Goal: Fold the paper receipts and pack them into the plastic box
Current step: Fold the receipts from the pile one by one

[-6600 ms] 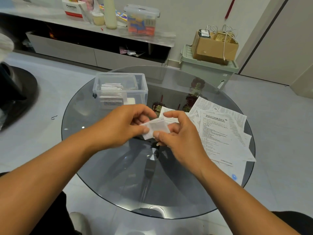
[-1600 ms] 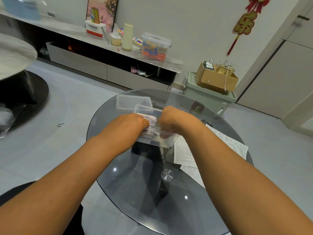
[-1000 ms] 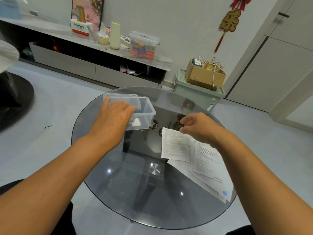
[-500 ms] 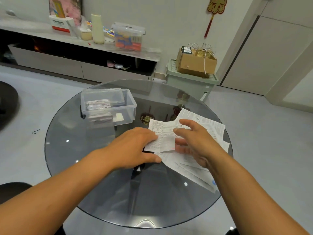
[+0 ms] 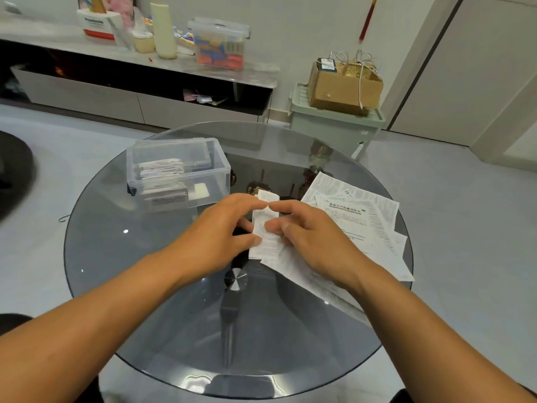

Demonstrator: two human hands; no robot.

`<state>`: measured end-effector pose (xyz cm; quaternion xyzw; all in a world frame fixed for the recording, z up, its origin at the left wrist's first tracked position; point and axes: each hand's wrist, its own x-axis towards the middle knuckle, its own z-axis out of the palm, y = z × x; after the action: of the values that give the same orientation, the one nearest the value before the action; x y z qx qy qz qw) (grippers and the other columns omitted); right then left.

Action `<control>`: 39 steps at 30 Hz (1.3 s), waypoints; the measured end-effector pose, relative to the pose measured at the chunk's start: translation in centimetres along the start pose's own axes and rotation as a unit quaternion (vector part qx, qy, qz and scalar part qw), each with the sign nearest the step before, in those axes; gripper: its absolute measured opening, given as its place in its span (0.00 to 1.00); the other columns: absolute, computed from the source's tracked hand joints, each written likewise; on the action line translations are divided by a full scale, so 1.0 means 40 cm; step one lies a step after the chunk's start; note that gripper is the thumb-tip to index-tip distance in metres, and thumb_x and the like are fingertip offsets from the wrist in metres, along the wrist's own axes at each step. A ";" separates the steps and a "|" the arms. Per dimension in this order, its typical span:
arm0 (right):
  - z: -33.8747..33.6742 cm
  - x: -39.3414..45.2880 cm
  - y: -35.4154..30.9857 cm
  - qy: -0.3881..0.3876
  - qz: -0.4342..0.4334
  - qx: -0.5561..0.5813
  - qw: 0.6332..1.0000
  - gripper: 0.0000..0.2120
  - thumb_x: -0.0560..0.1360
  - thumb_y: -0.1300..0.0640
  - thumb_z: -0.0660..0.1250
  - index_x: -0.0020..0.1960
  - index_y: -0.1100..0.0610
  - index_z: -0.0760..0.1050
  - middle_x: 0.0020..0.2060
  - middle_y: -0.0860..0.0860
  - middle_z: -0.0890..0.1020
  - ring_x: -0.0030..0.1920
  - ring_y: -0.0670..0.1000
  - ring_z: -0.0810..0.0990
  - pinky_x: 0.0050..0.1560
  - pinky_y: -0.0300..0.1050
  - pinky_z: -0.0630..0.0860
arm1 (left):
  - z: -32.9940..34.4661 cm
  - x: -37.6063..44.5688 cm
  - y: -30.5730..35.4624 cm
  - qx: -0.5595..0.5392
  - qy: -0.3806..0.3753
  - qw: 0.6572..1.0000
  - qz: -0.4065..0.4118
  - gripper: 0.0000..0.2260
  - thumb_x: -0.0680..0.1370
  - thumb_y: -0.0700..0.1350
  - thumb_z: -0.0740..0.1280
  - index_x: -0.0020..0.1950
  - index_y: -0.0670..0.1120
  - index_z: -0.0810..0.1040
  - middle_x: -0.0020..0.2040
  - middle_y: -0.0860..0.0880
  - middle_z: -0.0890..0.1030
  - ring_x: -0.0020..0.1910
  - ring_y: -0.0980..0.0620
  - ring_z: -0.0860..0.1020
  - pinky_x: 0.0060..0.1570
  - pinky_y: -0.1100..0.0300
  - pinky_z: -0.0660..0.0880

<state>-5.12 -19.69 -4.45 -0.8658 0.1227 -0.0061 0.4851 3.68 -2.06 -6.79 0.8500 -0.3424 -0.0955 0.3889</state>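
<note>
Both hands met over the glass table (image 5: 162, 286): left hand (image 5: 216, 238) and right hand (image 5: 313, 239) pinched one receipt (image 5: 266, 237) between them. The plastic box (image 5: 177, 173) stood beyond the left hand, loose receipts (image 5: 363, 216) to the right.

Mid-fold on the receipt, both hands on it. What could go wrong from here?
1. Right hand lies over the loose paper pile; lifting the receipt could drag a sheet along.
2. Left hand pinches only one edge, so the crease may go crooked.
3. Plastic box already holds folded stacks; a bulky fold may not fit.
</note>
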 end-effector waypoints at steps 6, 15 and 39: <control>0.001 0.015 0.015 0.043 0.017 -0.004 0.999 0.25 0.80 0.67 0.64 0.66 0.41 0.77 0.63 0.41 0.81 0.62 0.45 0.80 0.59 0.49 0.83 | -0.009 0.010 0.009 -0.212 0.041 0.969 -0.116 0.22 0.75 0.41 0.76 0.65 0.58 0.78 0.55 0.56 0.85 0.48 0.55 0.85 0.53 0.60 0.81; 0.020 -0.010 0.029 0.059 -0.033 0.012 0.998 0.07 0.75 0.57 0.76 0.51 0.47 0.84 0.45 0.44 0.88 0.47 0.47 0.87 0.56 0.56 0.82 | -0.029 -0.001 0.020 -0.370 -0.036 0.908 -0.196 0.27 0.73 0.35 0.76 0.69 0.52 0.76 0.66 0.49 0.77 0.60 0.52 0.81 0.50 0.57 0.83; 0.038 -0.023 0.027 0.047 -0.068 0.123 0.989 0.02 0.78 0.57 0.74 0.48 0.54 0.85 0.47 0.48 0.88 0.50 0.51 0.87 0.57 0.55 0.83 | -0.064 -0.011 0.046 -0.484 -0.090 0.825 -0.276 0.12 0.80 0.36 0.67 0.63 0.35 0.77 0.53 0.38 0.86 0.51 0.43 0.86 0.47 0.55 0.84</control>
<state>-6.03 -18.75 -6.05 -0.8045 0.0842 -0.0950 0.5803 3.53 -1.11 -3.75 0.5993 -0.0364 -0.4281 0.6754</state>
